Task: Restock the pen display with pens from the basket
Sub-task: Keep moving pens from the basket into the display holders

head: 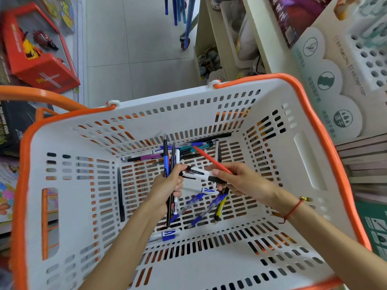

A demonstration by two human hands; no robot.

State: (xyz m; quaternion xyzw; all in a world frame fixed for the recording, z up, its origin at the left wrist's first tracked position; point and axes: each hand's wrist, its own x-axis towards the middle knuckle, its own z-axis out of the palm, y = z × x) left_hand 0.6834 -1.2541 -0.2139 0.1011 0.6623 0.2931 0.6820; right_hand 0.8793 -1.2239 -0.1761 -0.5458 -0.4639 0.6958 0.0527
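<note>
Basket (272,237) rim nearest you. Left hand (167,189) above basket floor, grip closed on upright pen bundle (170,164). Right hand (236,181) just right of it, pinching red pen (209,158) and white-black markers (201,174) lying crosswise, tips toward bundle. Pen display (368,55) beyond basket's right rim; your right hand nearer.

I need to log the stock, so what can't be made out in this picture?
- Head view: how many pens the left hand grips; its fingers hide the bundle.
- Print on the white marker between both hands: too small.
- Pen display: cut off by the right edge.
- Right hand covers part of the red pen.
</note>
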